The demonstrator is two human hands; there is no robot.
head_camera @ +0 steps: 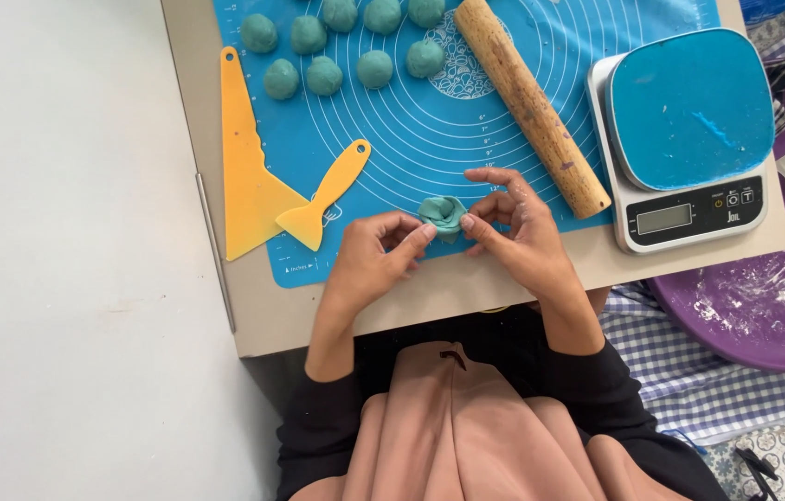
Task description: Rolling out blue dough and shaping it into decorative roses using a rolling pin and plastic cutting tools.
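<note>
A small folded piece of teal dough (443,215) is pinched between both hands at the near edge of a blue silicone baking mat (430,139). My left hand (376,255) grips its left side with the fingertips. On its right side, my right hand (515,232) holds it with thumb and fingers, the other fingers spread above it. Several round teal dough balls (346,46) lie in rows at the far left of the mat.
A wooden rolling pin (530,102) lies diagonally on the mat. Two yellow plastic scrapers (249,167) rest at the mat's left edge. A kitchen scale (685,134) with a blue-covered platform stands at right. A floury purple basin (773,288) sits on checked cloth beyond the table.
</note>
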